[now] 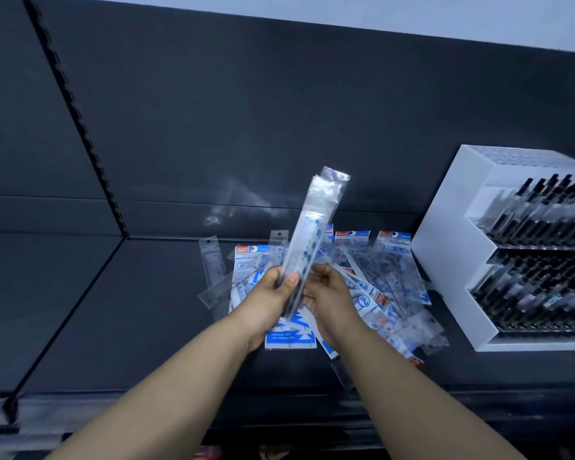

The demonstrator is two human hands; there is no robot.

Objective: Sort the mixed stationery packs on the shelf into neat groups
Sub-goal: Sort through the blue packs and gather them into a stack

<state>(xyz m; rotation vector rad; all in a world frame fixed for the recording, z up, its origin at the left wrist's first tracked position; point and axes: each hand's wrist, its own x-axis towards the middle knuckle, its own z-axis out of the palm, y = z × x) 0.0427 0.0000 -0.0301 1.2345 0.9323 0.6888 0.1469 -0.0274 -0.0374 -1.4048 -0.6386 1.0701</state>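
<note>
A narrow clear plastic pack with blue parts inside (316,224) stands nearly upright above the shelf. My left hand (273,293) grips its lower end, thumb across the front. My right hand (329,293) is right beside it, fingers curled at the pack's lower edge; whether they hold it I cannot tell. Beneath both hands a jumbled pile of stationery packs (379,277) with blue and white cards lies on the dark shelf (130,310). Two slim clear packs (213,267) lie at the pile's left edge.
A white tiered display stand (452,234) filled with black pens sits at the right of the shelf, close to the pile. A dark back panel (246,111) rises behind. A slotted upright (80,127) divides this bay from the bay to the left.
</note>
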